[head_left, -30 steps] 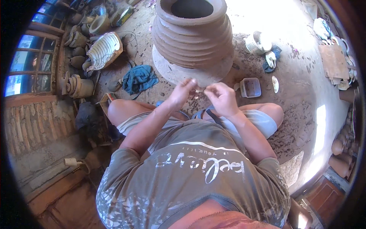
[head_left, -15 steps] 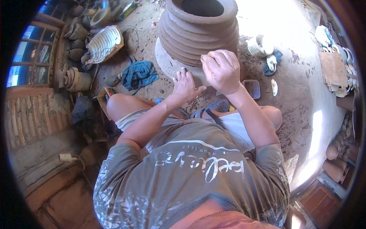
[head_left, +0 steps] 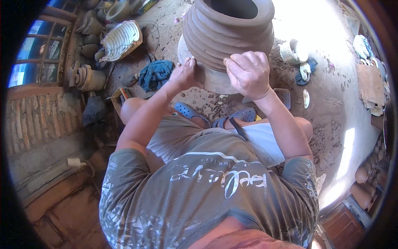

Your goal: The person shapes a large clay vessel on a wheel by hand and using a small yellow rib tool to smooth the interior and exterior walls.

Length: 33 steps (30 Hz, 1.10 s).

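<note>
A tall ribbed clay pot (head_left: 228, 39) with a thick round rim stands upright on a pale round turntable (head_left: 217, 83). At the turntable's near left edge is my left hand (head_left: 185, 75), its fingertips at the rim and its thumb held apart. My right hand (head_left: 249, 75) is closed, raised in front of the pot's lower right side. Its fingers curl tightly, and what they hold, if anything, is hidden. I cannot tell whether that hand touches the clay.
My feet in blue clogs (head_left: 236, 117) rest just before the turntable. A teal cloth (head_left: 154, 75) and a ribbed white piece (head_left: 121, 40) lie left. Right are a plastic tub (head_left: 283, 98), a pale bucket (head_left: 291, 52) and a dark cloth (head_left: 304, 74).
My left hand has moved left and away from me to the turntable's edge. The right hand stays closed by the pot. The whole view has shifted slightly.
</note>
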{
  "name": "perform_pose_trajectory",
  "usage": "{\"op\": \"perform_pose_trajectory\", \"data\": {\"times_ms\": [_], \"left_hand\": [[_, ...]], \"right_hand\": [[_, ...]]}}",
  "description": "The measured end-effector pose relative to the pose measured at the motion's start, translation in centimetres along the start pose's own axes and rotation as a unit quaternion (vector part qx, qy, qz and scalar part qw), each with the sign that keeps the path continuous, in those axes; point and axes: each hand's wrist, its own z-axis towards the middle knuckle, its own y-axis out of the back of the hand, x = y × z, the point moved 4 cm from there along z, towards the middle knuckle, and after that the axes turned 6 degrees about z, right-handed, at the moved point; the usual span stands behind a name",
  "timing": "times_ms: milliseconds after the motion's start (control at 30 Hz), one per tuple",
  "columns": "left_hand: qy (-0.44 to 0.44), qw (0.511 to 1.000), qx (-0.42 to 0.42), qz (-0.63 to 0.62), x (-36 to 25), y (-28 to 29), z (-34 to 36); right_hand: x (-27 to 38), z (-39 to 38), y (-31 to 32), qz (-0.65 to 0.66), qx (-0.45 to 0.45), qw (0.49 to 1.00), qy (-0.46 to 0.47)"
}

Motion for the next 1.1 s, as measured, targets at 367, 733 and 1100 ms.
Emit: {"op": "perform_pose_trajectory", "data": {"times_ms": [367,733,1100], "left_hand": [[-0.025,0.991,0.048,0.119,3.9,1.9,3.1],[-0.037,0.994,0.002,0.105,-0.7,1.1,0.8],[-0.130,0.988,-0.030,0.075,-13.4,-5.4,-3.0]], "right_hand": [[-6.3,-3.5,4.9,-0.004,-0.009,0.994,-0.106],[-7.4,-6.4,2.5,0.357,-0.135,0.689,-0.616],[-9.5,-5.4,1.9,0.406,-0.178,0.571,-0.691]]}}
